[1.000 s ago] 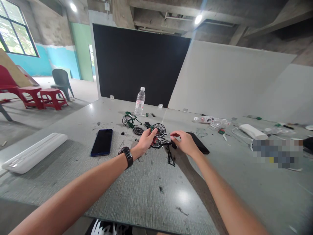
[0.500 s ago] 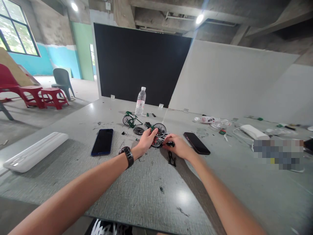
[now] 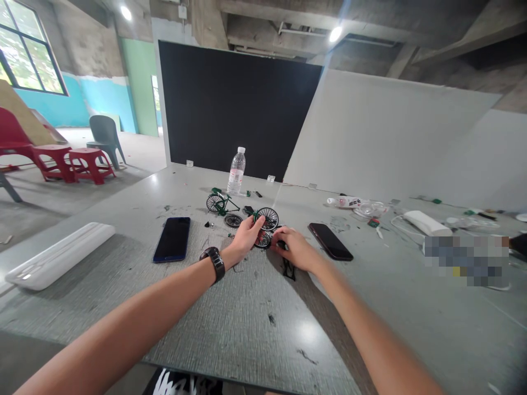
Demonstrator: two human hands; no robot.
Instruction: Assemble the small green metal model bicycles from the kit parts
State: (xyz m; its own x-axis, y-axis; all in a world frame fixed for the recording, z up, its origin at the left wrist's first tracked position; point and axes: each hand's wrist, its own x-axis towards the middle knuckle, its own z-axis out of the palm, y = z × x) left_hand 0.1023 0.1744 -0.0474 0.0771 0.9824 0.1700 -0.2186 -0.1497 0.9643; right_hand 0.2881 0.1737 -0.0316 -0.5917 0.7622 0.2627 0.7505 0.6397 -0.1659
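My left hand (image 3: 246, 235) is closed on a small model bicycle part with a black spoked wheel (image 3: 268, 218) standing up at its fingertips. Below that wheel, a second spoked wheel (image 3: 262, 240) shows partly between my two hands. The fingers of my right hand (image 3: 295, 248) are bent together close to it, around a dark part that they mostly hide. Under the right hand lies a black frame-like piece (image 3: 289, 269). Farther back to the left stand a green model bicycle frame with one wheel (image 3: 223, 202) and a loose wheel (image 3: 233, 220).
One phone (image 3: 172, 239) lies left of my hands, another phone (image 3: 330, 241) to the right. An upright water bottle (image 3: 236, 171) stands behind. A long white case (image 3: 61, 255) is at far left. Plastic packaging (image 3: 368, 208) and a white power bank-like block (image 3: 428, 223) lie right.
My right hand has shifted slightly, its fingers now covering more of the dark part that showed before. The left hand and the wheel it holds stay nearly still.
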